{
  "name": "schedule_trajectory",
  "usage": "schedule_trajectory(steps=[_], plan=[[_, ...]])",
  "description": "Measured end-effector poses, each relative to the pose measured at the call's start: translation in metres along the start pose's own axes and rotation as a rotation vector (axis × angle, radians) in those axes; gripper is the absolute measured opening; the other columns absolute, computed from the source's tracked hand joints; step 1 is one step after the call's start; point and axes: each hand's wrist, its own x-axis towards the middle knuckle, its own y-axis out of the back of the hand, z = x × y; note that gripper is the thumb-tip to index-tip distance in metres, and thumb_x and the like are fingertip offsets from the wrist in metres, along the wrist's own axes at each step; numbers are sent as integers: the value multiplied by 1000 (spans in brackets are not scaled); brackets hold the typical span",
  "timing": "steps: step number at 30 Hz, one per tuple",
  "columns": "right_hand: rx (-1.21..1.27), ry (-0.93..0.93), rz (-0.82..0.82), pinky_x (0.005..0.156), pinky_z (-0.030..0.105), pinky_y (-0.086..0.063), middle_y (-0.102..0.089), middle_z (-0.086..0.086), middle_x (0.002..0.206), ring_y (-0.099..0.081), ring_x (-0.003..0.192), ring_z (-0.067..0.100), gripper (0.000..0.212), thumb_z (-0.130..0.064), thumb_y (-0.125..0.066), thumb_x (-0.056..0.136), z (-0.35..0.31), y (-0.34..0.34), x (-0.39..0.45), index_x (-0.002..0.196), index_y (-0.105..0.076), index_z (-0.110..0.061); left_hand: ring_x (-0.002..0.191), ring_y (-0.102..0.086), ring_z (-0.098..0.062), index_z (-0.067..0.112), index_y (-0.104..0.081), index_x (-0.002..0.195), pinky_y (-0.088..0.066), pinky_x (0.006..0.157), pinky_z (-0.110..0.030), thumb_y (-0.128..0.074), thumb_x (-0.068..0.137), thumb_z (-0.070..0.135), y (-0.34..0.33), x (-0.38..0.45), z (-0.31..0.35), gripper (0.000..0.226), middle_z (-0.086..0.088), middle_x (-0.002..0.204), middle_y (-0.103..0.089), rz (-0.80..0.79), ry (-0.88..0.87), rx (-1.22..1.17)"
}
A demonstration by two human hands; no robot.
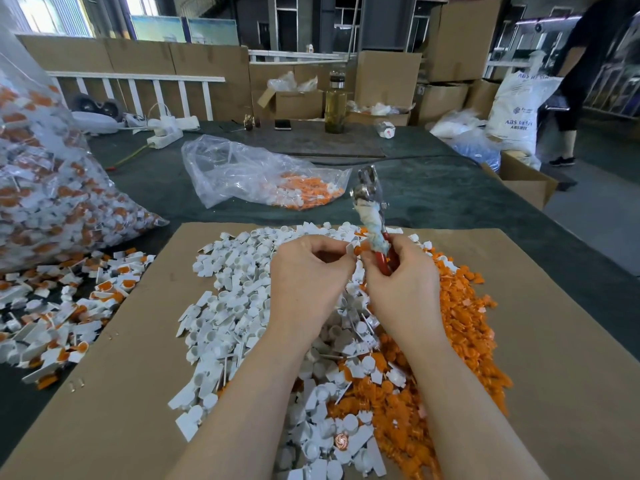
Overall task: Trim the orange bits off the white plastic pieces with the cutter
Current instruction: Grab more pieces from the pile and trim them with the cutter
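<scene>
- Now the left hand (308, 271) pinches a small white piece (350, 251) with an orange bit (360, 248) above the white pile (239, 306).
- Right hand (403, 275) fingers curled tight around the red-handled cutter (372, 216), its metal head pointing up.
- Orange offcuts (464, 313) heaped right on the cardboard sheet (131, 341).

A matt brown cardboard sheet (121, 393) lies on the bench's dull, dark green cloth cover (433, 192). Smooth white plastic pieces (228, 306) and matt orange plastic offcuts (464, 327) cover it. The shiny metal cutter (367, 188) has glossy red handles wrapped in frayed whitish cloth. Crinkled clear plastic bags (242, 168) gleam.
</scene>
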Motion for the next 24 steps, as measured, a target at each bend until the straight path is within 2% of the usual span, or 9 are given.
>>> schedule_trajectory(steps=[11,16,19,21,24], plan=[[85,24,-60,57,6,-40,-56,-18,67,-55,68,-10,6,-16,-67,90,-1,3,2,96,-68,-20,67,-72,-10,29,-72,70,-62,74,-38,-84,77,19,1,0,-3,16,10,66,-73,30,-9,-8],[123,5,-77,56,7,-42,-60,-19,66,-57,67,-7,8,-17,-67,89,0,4,3,95,-69,-21,66,-71,-8,30,-72,69,-61,71,-33,-83,77,20,-1,2,-4,18,10,66,-73,42,2,-3],[188,-37,-117,55,13,-46,-65,-15,74,-59,67,1,11,-19,-67,90,-1,6,4,89,-66,-30,65,-73,-13,22,-74,75,-61,69,-31,-83,77,17,1,4,-5,11,2,67,-73,36,72,-91],[264,-109,-153,62,16,-50,-69,-7,81,-63,77,11,14,-20,-68,89,-1,9,5,86,-65,-33,66,-73,-17,15,-73,78,-59,65,-27,-82,78,13,3,6,-5,9,-3,68,-74,22,120,-192],[317,-175,-266,65,16,-50,-70,4,89,-64,84,20,11,-19,-68,88,3,19,7,91,-68,-30,61,-72,-13,9,-70,82,-54,57,-19,-80,80,6,7,7,-4,10,-3,64,-72,15,165,-320]])
